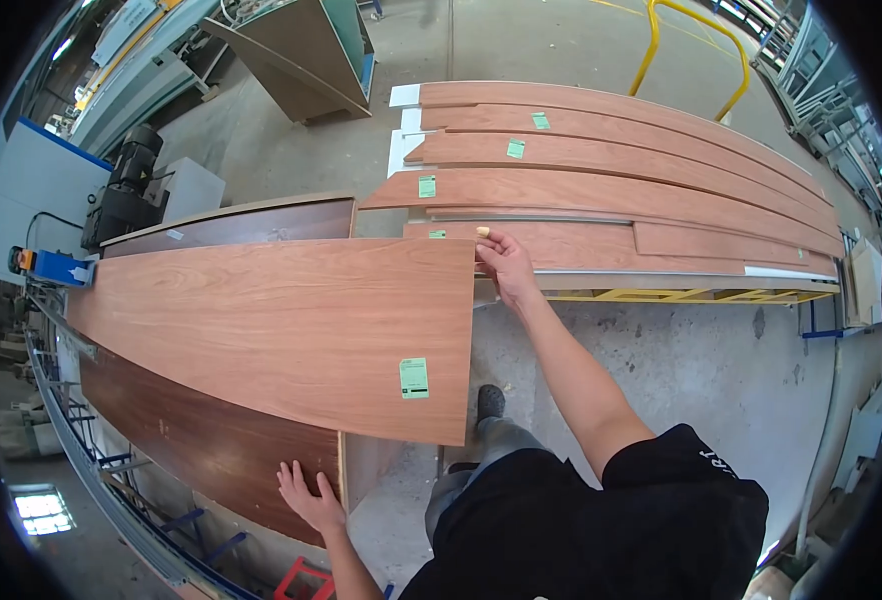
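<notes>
A large reddish-brown wood panel [261,320] with a green label [414,378] lies across a dark brown board [201,430], its right end reaching past the board's end. At the panel's far right corner is my right hand [508,268], fingers curled at the edge; one fingertip wears a pale yellow covering. How far the fingers reach under the panel is hidden. My left hand [311,500] rests on the dark board near its right end, fingers spread and flat, apart from the panel.
Several long wood strips [601,200] with green labels lie on a yellow-framed stand [681,295] at the right. A black motor [131,180] and a blue device [61,268] are at the left. Behind stand a brown cabinet [296,65] and a yellow rail [651,50].
</notes>
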`<state>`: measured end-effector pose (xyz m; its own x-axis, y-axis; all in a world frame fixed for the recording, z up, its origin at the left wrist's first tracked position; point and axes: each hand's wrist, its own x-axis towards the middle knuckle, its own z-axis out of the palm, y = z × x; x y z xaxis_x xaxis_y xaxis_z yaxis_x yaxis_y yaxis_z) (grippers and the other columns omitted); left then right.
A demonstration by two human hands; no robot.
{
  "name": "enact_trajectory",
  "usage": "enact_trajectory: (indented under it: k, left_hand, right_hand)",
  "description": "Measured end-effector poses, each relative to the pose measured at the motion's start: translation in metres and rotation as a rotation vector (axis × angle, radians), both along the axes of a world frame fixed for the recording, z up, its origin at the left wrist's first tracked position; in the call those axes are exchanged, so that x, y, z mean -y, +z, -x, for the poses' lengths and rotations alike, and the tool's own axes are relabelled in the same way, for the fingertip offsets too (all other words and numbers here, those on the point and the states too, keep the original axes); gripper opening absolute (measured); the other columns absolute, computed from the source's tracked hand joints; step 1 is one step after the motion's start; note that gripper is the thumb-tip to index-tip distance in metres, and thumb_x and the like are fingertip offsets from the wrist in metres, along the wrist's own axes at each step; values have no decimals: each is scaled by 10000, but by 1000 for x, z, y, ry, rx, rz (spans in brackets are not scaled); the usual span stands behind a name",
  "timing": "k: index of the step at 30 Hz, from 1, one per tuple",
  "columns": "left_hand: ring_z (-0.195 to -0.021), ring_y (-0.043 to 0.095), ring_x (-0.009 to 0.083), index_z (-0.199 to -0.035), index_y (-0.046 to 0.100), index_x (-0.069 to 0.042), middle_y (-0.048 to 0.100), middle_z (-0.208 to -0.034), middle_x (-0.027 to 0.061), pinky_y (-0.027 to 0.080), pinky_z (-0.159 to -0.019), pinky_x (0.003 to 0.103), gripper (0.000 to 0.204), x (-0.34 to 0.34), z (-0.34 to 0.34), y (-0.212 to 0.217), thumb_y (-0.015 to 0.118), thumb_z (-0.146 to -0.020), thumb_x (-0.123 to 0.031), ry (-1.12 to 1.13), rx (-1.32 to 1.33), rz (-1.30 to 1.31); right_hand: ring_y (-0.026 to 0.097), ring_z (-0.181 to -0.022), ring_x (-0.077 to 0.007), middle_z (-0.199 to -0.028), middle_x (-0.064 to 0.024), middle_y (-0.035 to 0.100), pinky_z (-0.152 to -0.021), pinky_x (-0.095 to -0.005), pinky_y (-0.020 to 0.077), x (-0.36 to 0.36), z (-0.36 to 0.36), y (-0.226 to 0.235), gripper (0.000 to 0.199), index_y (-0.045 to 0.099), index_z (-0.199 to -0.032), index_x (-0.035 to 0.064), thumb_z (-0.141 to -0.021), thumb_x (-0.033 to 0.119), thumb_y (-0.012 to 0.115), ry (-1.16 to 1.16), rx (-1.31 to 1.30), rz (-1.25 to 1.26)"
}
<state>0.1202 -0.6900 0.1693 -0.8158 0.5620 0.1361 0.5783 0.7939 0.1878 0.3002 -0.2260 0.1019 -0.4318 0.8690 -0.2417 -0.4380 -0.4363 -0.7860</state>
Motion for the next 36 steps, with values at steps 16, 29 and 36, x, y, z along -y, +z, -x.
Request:
enact_trajectory:
  k: [16, 29, 36]
  left_hand:
    - [-1365, 199, 351, -1368, 388, -120, 259, -1467, 163, 124, -1088, 538, 550, -25, -85, -16, 558, -868, -277, 198, 113, -17]
    - [-1036, 554, 225, -1325, 399, -30, 507, -1243, 158, 466, -880, 340, 440, -76, -331, -32, 504, -939, -213, 444, 1250, -908]
    - [-1015, 562, 242, -1361, 327, -63, 490, -1252, 146, 480, -847, 371, 564, -176, -384, -24, 376, -956, -453, 487, 1494, -1314]
  right_hand:
    - [625, -772, -151, -889, -88, 623, -684, -284, 553, -35, -110, 0, 388, 462, -1227, -2, -853, -43, 553, -51, 36, -253]
    - [590, -672, -127, -810, -57, 607, -601, -241, 491, -21, -317, -52, 364, 564, -1130, -38, -769, -21, 605, 169, 462, -207]
    - [610, -824, -121, -927, -89, 654, -696, -227, 497, -66, -342, -37, 395, 510, -1192, -32, -813, 19, 607, 423, 608, -125]
